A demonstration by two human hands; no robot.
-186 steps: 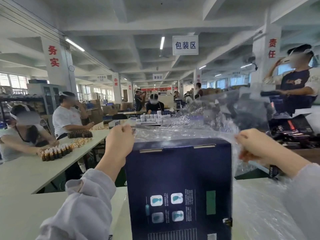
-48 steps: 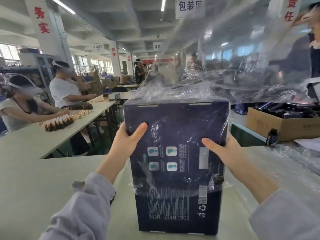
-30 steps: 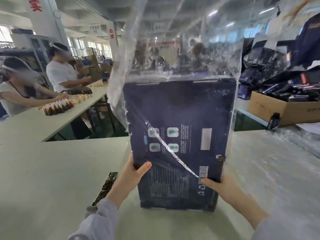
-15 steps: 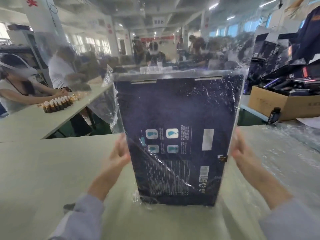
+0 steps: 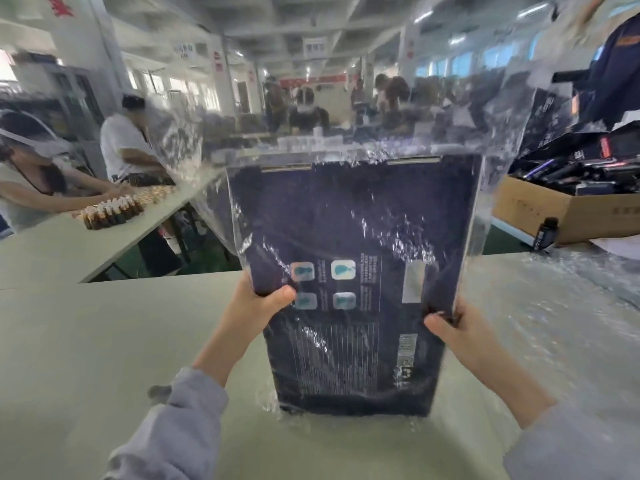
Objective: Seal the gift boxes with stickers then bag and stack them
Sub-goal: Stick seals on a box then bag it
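Upright on the table (image 5: 86, 341), a dark gift box (image 5: 349, 237) inside a clear plastic bag (image 5: 502, 133) is gripped at its edges by left hand (image 5: 258, 306) and right hand (image 5: 460, 332).

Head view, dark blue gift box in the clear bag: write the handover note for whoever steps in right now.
Left hand grips the gift box by its left edge through the clear bag; right hand grips the right edge.
The box stands upright at the table, fully inside the bag, whose loose mouth stands above it.
Done: bagged. Sticker seals cannot be seen from this side.
Left: close the bag top, stack the box.
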